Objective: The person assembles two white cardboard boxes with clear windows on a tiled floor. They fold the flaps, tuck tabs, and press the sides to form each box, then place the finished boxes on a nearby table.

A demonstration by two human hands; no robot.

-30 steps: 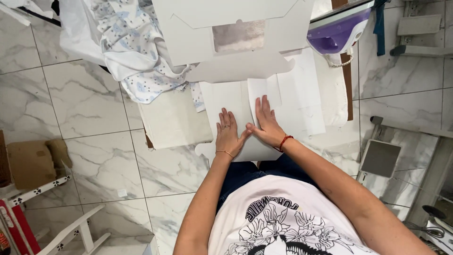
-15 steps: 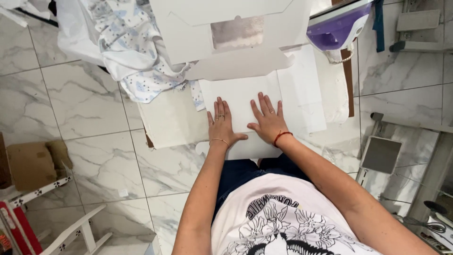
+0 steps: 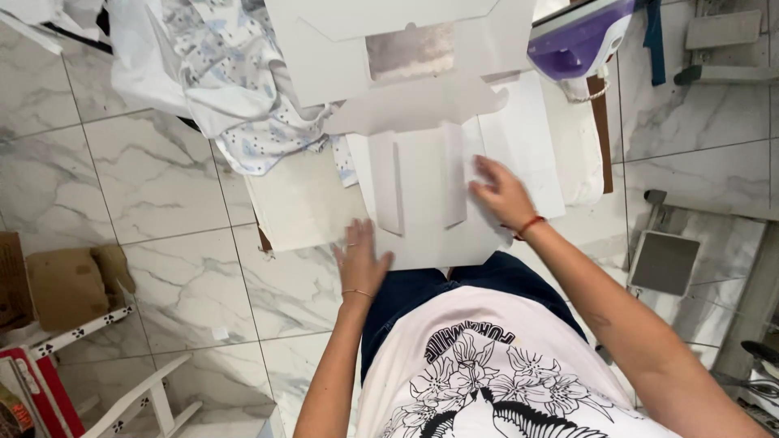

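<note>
A flat white cardboard box blank (image 3: 422, 195) lies on the ironing board (image 3: 300, 203) in front of me, with two narrow flaps standing up along its middle. My left hand (image 3: 359, 258) rests flat on the blank's near left corner, fingers spread. My right hand (image 3: 503, 193) presses on the blank's right side next to the right flap, fingers apart; a red band circles its wrist. Above the blank lies an unfolded white box lid with a clear window (image 3: 410, 50).
A purple steam iron (image 3: 580, 36) stands at the board's far right. White patterned cloth (image 3: 235, 89) is heaped at the far left. A brown carton (image 3: 61, 284) and a white chair (image 3: 130, 389) sit on the marble floor to my left.
Both hands have moved apart from the blank's middle: the left down to the near left corner, the right out to the right side. Two flaps now stand up between them.
</note>
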